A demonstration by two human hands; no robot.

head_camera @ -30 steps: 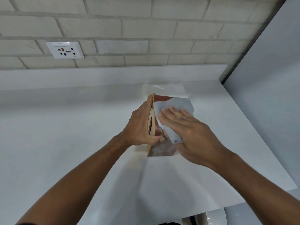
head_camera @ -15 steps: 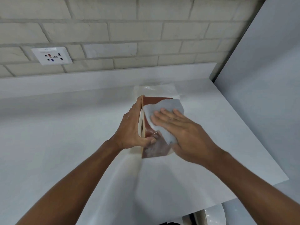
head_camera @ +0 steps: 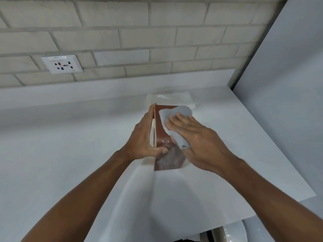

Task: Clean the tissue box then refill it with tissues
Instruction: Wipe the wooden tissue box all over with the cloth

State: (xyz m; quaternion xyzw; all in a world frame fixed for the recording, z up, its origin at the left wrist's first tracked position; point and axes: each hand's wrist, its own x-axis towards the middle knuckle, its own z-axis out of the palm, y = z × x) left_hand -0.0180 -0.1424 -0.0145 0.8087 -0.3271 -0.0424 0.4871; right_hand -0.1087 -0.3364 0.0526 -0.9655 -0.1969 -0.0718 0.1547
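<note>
Right hand, seemingly flat, presses cloth onto box.

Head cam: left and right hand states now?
Left hand: grips the tissue box.
Right hand: open, flat fingers press a grey cloth on the box.

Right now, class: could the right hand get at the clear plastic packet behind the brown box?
Probably yes. The right hand presses a cloth flat on the box, and the packet lies just beyond it on the counter, uncovered. The hand would need to leave the cloth first.
</note>
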